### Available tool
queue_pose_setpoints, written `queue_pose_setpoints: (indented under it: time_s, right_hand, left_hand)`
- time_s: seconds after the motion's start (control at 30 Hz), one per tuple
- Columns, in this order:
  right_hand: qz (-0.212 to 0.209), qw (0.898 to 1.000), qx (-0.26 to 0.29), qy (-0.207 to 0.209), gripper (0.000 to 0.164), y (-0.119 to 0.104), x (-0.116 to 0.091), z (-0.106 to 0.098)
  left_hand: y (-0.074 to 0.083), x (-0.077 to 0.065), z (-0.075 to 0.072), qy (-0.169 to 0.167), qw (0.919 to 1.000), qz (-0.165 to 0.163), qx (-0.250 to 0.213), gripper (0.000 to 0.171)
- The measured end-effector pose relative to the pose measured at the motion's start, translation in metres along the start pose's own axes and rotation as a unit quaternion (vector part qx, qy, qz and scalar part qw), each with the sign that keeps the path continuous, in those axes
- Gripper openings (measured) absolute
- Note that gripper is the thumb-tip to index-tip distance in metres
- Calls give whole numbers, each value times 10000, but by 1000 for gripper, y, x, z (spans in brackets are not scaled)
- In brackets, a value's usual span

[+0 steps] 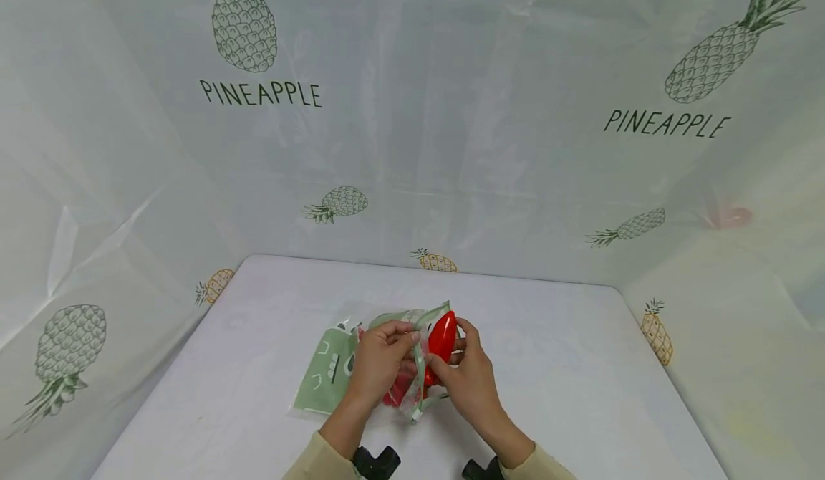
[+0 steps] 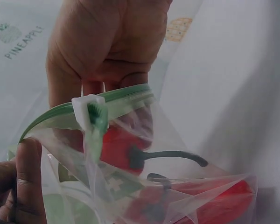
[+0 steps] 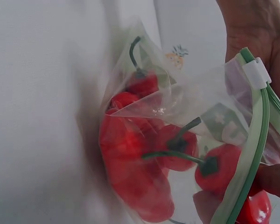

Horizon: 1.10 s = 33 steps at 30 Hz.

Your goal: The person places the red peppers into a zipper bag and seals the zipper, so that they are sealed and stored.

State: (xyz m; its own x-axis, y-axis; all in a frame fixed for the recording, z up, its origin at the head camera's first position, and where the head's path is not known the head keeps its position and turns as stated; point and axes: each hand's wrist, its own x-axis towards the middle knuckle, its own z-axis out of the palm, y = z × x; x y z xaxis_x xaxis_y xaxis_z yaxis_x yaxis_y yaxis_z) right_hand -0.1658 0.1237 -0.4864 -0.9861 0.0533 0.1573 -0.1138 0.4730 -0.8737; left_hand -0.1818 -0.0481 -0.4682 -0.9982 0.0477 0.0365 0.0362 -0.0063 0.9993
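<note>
A clear zip bag (image 3: pixel 144 109) with a green zip strip (image 3: pixel 255 163) and a white slider (image 3: pixel 256 73) holds several red chili peppers (image 3: pixel 140 182) with dark green stems. My left hand (image 1: pixel 382 360) pinches the bag's rim at its mouth. My right hand (image 1: pixel 473 380) grips another red chili pepper (image 1: pixel 442 338) at the mouth, tip up, stem end down. Through the film in the left wrist view, this pepper's curved stem (image 2: pixel 177 156) points into the bag. The right fingers are partly hidden behind the pepper and the film.
Left of the bag, a flat green printed bag (image 1: pixel 325 372) lies on the white table (image 1: pixel 548 365), partly behind my left hand. A pale sheet (image 1: pixel 419 136) with pineapple prints hangs behind and beside the table. Black wrist mounts (image 1: pixel 376 463) sit at both cuffs.
</note>
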Motion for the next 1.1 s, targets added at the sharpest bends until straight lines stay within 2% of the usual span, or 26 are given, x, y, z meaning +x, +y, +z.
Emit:
queue_pose_setpoints:
  time_s: [0.7, 0.9, 1.1]
  right_hand:
    - [-136, 9971, -268, -703, 81, -1, 8, 8]
    - [-124, 9962, -488, -710, 86, -2, 9, 9]
    - [-254, 9953, -272, -897, 81, -6, 6, 6]
  left_hand:
    - [7, -3, 1, -22, 9999, 64, 78, 21]
    - [8, -3, 0, -20, 10000, 63, 12, 24]
    - [8, 0, -4, 72, 9999, 126, -1, 22]
